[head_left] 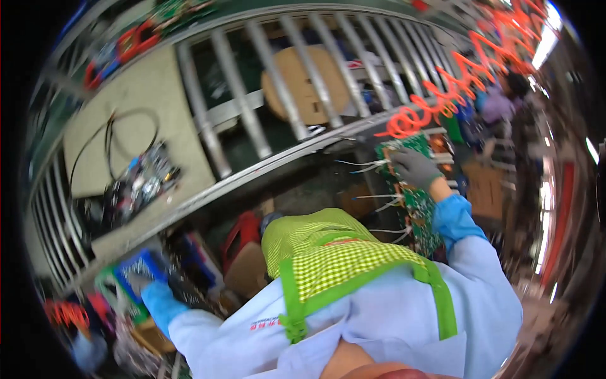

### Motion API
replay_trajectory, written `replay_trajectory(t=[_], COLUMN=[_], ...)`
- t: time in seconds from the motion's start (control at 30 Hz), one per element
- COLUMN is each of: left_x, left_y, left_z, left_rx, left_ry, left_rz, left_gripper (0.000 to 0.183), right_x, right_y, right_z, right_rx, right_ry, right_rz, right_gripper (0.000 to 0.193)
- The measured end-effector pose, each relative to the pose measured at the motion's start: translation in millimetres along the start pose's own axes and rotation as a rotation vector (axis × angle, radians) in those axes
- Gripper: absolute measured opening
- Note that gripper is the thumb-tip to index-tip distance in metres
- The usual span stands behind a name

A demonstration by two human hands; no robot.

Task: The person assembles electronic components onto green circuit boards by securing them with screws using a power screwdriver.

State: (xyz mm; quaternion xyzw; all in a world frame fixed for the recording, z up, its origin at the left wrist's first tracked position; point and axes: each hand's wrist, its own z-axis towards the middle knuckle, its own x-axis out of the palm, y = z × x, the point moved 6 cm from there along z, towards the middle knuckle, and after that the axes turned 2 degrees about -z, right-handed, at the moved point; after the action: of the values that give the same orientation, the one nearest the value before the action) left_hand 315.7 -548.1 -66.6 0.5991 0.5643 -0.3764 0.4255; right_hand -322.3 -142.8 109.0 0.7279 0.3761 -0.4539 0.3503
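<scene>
- At right, away from the torso: right hand (415, 170) in a grey glove, fingers bent over the upper part of a long green circuit board (413, 208); touching it, but whether gripping or merely resting there, cannot tell.
- Along the board's left side: pale wires (386, 203) sticking out in groups, some with blue tips.
- Low at left, arm stretched out: left hand (138, 282), blurred, at a blue tray-like object (150, 261); whether wide, narrow or holding something, cannot tell.
- In front of the body: roller conveyor (243, 95), with a round brown disc (306, 85) seen beyond the bars.
- On the conveyor's left part: pale panel (148, 82) bearing a looped black cable (108, 146) and a heap of small parts (146, 180).
- Above the right hand: coiled orange hose (402, 122).
- Worn: green checked apron (353, 268), blue cuffs (459, 221).
</scene>
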Motion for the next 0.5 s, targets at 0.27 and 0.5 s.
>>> replay_trajectory(t=[0.27, 0.5], left_x=[-46.2, -84.6], left_y=[71.1, -262.3], left_z=[76.8, -21.3], left_rx=[-0.190, 0.846], left_ry=[-0.304, 0.080], left_rz=[-0.141, -0.631], left_gripper=[0.035, 0.040], right_x=[-17.0, -7.5], right_y=[-88.2, -238.8], right_z=[-113.6, -218.7], right_rx=[0.295, 0.741], right_ry=[-0.126, -0.296], right_rz=[0.265, 0.224], right_gripper=[0.017, 0.027])
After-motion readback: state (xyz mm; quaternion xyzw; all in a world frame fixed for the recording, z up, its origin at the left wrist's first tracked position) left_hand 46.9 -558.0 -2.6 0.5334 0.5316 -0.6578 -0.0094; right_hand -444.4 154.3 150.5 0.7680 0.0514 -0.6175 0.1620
